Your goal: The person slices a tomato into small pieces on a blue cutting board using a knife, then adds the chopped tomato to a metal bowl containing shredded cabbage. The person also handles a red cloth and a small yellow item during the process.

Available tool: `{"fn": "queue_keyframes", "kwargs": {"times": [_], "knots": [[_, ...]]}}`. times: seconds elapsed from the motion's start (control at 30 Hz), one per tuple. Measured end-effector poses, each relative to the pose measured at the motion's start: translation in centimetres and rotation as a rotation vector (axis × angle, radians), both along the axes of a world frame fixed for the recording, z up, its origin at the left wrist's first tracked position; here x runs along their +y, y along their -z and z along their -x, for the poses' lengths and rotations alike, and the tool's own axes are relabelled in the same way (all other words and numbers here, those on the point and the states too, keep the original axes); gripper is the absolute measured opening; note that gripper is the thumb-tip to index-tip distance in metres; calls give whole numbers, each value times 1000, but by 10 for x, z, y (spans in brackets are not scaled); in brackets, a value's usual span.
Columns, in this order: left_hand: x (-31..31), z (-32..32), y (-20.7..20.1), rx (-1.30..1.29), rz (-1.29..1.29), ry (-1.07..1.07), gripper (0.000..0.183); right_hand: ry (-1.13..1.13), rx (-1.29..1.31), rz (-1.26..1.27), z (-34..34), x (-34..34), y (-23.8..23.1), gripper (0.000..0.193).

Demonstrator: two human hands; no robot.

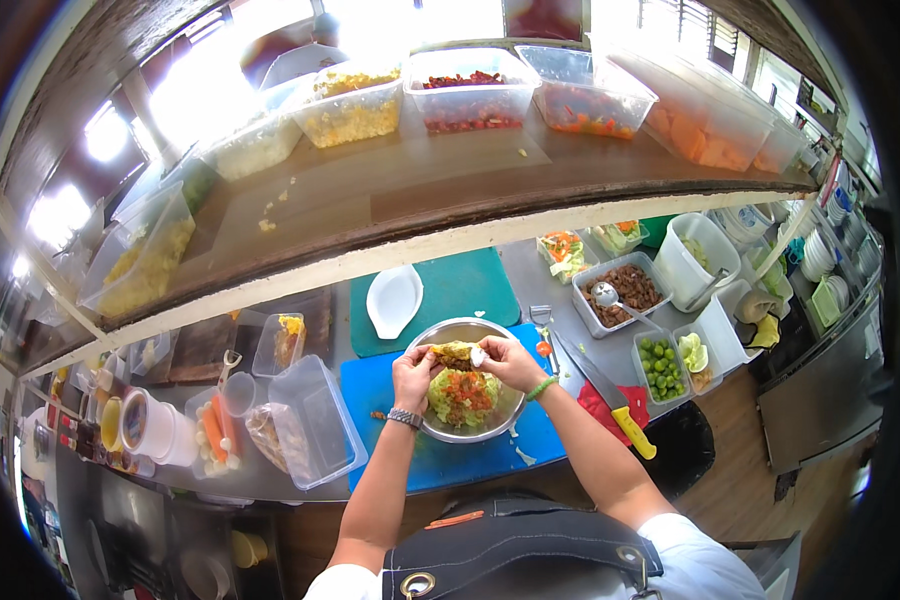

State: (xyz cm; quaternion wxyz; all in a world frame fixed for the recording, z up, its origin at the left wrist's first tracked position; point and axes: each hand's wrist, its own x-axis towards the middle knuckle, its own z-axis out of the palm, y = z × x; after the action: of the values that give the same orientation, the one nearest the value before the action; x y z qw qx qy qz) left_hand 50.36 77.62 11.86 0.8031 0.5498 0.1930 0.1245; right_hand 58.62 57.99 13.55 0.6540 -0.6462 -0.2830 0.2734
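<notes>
Both hands are raised over a steel mixing bowl (pixel 517 408), pinching one yellow-brown piece of food (pixel 454 352) whose exact kind I cannot make out. My left hand (pixel 412 380) closes on its left end. My right hand (pixel 508 363) grips the other end, with a small white bit by its fingertips. In the bowl below lie shredded green lettuce (pixel 443 405) and a reddish-orange chopped topping (pixel 470 390). The bowl stands on a blue cutting board (pixel 370 380), with a few food scraps around it. Behind it, a white oval dish (pixel 394 300) rests on a green cutting board (pixel 470 280).
A yellow-handled knife (pixel 634 432) lies right of the board, partly over a red cloth (pixel 595 405). Tubs of diced brown food (pixel 630 285) and limes (pixel 660 370) stand farther right. Left are a clear tub (pixel 315 425) and carrots (pixel 213 432). A shelf (pixel 370 195) with food containers overhangs the counter.
</notes>
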Motion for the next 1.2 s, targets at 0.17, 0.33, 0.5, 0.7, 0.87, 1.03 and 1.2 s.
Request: {"fn": "queue_keyframes", "kwargs": {"times": [0.17,0.33,0.5,0.7,0.87,1.03,1.2], "knots": [[9,2,-6,-46,91,154,12,-131,-52,116,-3,-3,-5,24],[22,4,-28,-129,-476,497,8,-253,-566,404,-14,-7,-21,24],[27,4,-54,-109,-1318,703,13,-325,-738,411,-25,-11,-35,24],[18,3,-78,-192,-1964,883,20,-706,-1358,727,-28,-2,-42,22],[16,2,-93,-178,-2115,922,23,-648,-1277,927,-21,11,-51,28],[9,2,-95,-48,-2136,943,46,-437,-1435,789,-2,16,-44,27],[11,7,-95,-235,-2066,816,32,-250,-1308,818,13,16,-35,16]]}}
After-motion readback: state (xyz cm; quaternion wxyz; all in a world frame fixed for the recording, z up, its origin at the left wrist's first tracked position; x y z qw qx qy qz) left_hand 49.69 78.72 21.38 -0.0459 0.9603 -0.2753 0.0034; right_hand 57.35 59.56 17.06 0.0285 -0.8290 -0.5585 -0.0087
